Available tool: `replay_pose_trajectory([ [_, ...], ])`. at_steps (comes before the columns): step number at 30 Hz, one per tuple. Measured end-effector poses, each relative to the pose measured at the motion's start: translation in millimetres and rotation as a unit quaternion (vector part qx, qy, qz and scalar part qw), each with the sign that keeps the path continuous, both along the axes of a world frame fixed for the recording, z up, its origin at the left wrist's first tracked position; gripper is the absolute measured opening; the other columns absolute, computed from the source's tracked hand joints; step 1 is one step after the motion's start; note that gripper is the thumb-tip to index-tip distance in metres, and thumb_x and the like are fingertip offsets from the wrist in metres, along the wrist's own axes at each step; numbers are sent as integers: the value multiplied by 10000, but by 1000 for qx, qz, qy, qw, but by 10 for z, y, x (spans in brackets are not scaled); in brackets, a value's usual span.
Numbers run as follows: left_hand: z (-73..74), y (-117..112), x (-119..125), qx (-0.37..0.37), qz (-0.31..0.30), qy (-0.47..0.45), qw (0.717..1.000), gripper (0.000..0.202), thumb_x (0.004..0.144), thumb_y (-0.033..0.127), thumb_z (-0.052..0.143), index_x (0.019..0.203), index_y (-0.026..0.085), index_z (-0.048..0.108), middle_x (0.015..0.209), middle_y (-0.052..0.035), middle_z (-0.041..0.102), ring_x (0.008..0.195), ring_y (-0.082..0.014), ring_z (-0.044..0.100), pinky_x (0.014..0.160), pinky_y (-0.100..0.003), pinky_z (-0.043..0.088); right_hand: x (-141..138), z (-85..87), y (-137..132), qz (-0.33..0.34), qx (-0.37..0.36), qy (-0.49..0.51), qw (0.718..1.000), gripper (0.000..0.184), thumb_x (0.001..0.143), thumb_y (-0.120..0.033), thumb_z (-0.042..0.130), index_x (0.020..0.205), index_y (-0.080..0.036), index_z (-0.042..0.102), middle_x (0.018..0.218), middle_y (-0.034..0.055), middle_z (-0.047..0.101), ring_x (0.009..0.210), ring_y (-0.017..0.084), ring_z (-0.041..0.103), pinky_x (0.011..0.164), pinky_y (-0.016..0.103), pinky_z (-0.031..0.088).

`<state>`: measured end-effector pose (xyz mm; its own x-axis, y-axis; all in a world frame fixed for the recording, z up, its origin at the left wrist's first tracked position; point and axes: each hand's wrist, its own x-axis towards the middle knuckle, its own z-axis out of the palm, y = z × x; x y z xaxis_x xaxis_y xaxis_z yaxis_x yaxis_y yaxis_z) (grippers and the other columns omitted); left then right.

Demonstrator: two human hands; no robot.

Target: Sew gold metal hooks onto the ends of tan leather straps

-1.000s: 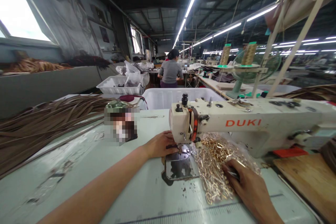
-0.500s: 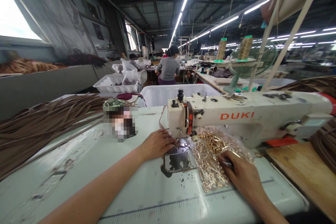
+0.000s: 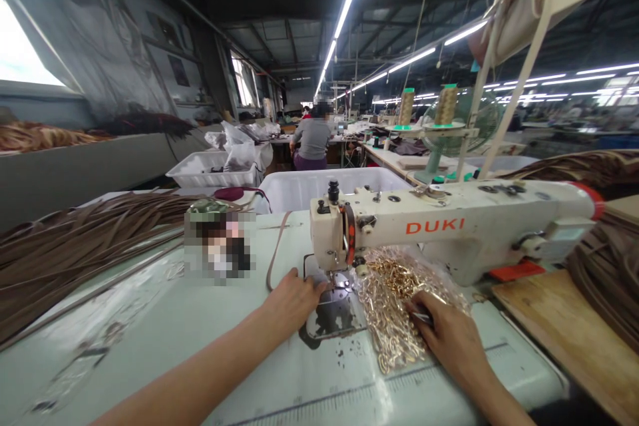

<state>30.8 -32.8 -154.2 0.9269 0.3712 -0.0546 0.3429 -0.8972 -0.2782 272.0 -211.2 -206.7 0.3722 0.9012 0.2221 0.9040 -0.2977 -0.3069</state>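
Observation:
My left hand (image 3: 295, 299) is closed at the sewing machine's (image 3: 389, 223) needle area, fingertips pinching a thin brown strap (image 3: 276, 249) beside the presser foot (image 3: 333, 277). The strap curves away on the far side of that hand; its pinched end is mostly hidden. Below the fingers lies the worn metal needle plate (image 3: 334, 319). My right hand (image 3: 449, 329) is wrapped around a small silver metal tool (image 3: 423, 317), whose shape is largely covered. It rests at the edge of a clear plastic bag of gold metal hooks (image 3: 389, 326), right of the needle.
Long brown straps (image 3: 100, 233) lie piled at the left. A white plastic bin (image 3: 329, 180) stands behind the machine, and a wooden board (image 3: 544, 319) is at right. Thread cones (image 3: 446, 106) rise on a stand. Farther back sits a person in grey (image 3: 313, 140).
My left hand has drawn slightly left and nearer to me relative to the needle, and more of the strap's curve shows. The right hand keeps its hold. The whole view has shifted slightly.

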Motion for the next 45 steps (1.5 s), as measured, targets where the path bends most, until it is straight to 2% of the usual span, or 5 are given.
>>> replay_pose_trajectory([
  [13, 240, 452, -185, -213, -42, 26, 976, 565, 760, 267, 681, 1284, 374, 500, 837, 2, 640, 691, -185, 609, 608, -247, 478, -3, 4, 1, 4, 24, -8, 1000, 81, 845, -229, 454, 886, -238, 523, 860, -16, 645, 811, 210, 587, 665, 291, 328],
  [19, 13, 189, -276, -212, -55, -56, 974, 962, 585, 588, 748, 1398, 250, 363, 1409, -146, 370, 1240, -368, 386, 1024, -470, 319, -19, 17, 1, 12, 38, -10, 999, 100, 835, -211, 456, 886, -232, 540, 855, -3, 647, 806, 206, 592, 665, 285, 325],
  [29, -159, -381, -190, -219, 35, -100, 970, 1182, 612, 849, 498, 1420, 21, 257, 1464, -215, 207, 1354, -332, 212, 1123, -444, 167, -54, 48, -14, 8, 28, -5, 1000, 92, 823, -184, 464, 888, -229, 511, 867, -8, 641, 823, 214, 584, 673, 286, 317],
  [39, -157, -690, -241, -257, 60, -73, 962, 1210, 620, 821, 533, 1436, 8, 160, 1480, -217, 96, 1370, -332, 132, 1122, -433, 175, -30, -4, -18, 16, 39, -17, 999, 128, 805, -170, 459, 904, -228, 515, 873, -3, 647, 824, 204, 595, 679, 282, 337],
  [45, -285, -811, -212, -211, 10, -19, 977, 809, 778, 301, 546, 1427, -20, 185, 1465, -226, 121, 1365, -338, 60, 1114, -473, 187, 3, -41, -24, 17, 28, -25, 999, 132, 818, -200, 453, 932, -237, 509, 905, 0, 652, 832, 215, 604, 684, 293, 354],
])
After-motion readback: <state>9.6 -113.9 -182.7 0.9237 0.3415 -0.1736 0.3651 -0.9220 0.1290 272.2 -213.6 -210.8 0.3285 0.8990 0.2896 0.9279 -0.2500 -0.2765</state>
